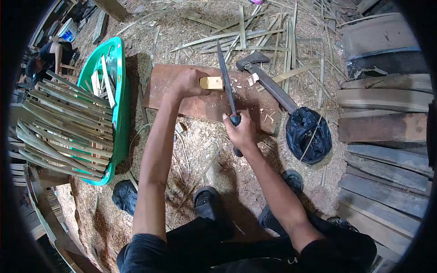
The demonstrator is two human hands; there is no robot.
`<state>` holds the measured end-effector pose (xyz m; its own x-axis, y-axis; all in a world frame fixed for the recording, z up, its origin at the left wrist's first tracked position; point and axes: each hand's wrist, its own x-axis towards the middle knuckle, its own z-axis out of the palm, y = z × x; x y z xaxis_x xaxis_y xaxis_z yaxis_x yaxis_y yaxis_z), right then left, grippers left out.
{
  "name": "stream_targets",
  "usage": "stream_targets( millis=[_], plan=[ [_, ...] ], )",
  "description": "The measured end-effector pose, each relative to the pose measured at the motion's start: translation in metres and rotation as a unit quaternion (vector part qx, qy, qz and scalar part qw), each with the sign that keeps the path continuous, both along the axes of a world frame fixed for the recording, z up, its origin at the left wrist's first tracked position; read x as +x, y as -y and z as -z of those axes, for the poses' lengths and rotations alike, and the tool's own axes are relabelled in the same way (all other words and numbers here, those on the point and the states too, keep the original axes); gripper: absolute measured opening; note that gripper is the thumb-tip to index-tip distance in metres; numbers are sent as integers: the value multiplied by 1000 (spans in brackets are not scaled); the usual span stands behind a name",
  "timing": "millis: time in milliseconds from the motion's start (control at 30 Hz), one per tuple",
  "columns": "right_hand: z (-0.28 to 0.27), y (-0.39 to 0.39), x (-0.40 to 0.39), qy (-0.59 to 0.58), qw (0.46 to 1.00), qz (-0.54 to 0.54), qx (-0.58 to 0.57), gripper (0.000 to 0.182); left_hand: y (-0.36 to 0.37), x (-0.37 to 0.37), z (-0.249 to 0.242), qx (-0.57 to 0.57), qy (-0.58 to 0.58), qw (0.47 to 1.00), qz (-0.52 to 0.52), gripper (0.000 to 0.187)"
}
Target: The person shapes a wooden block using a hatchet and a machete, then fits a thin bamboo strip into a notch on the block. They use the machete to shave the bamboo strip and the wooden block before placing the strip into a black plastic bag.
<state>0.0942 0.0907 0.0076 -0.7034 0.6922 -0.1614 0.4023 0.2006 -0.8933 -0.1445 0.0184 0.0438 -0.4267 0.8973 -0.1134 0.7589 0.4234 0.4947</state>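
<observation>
My left hand [187,83] is closed around a small pale wooden block [212,83], whose cut end sticks out to the right over a reddish-brown board [159,98] on the ground. In my right hand [241,130] is the dark handle of a long knife [226,75]. Its blade points away from me, passing just right of the block's end. Small wood chips [269,115] are scattered on the board. A hatchet [273,86] lies across the board's right side, head at the far end.
A green plastic tub [119,91] on the left carries many bamboo strips [68,127]. A black plastic bag [308,136] sits at right, beside stacked planks [387,127]. Loose strips [273,38] litter the shavings-covered ground ahead. Another person [50,57] crouches far left.
</observation>
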Motion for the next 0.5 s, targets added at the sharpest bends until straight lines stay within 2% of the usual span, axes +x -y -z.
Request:
stream_targets(
  millis=[167, 200, 300, 333, 433, 500],
  plan=[
    [-50, -3, -12, -68, 997, 20, -19, 39, -3, -3, 13, -6, -40, 998, -52, 45],
    [-45, -3, -14, -92, 995, 25, 5, 35, -3, -3, 11, -14, -34, 998, -56, 44],
    [-24, -5, -15, -8, 1000, -5, 7, 33, -4, -1, 6, -25, -22, 997, -70, 44],
    [-18, -7, -18, 23, 998, -17, 62, 30, -5, -1, 6, -23, -23, 997, -75, 46],
    [-28, -6, -17, -54, 998, 7, 12, 28, -6, -4, 11, -42, -8, 995, -88, 50],
    [-35, -3, -20, -60, 998, 18, 4, 26, -4, -3, 12, -52, 2, 994, -96, 52]
  ],
)
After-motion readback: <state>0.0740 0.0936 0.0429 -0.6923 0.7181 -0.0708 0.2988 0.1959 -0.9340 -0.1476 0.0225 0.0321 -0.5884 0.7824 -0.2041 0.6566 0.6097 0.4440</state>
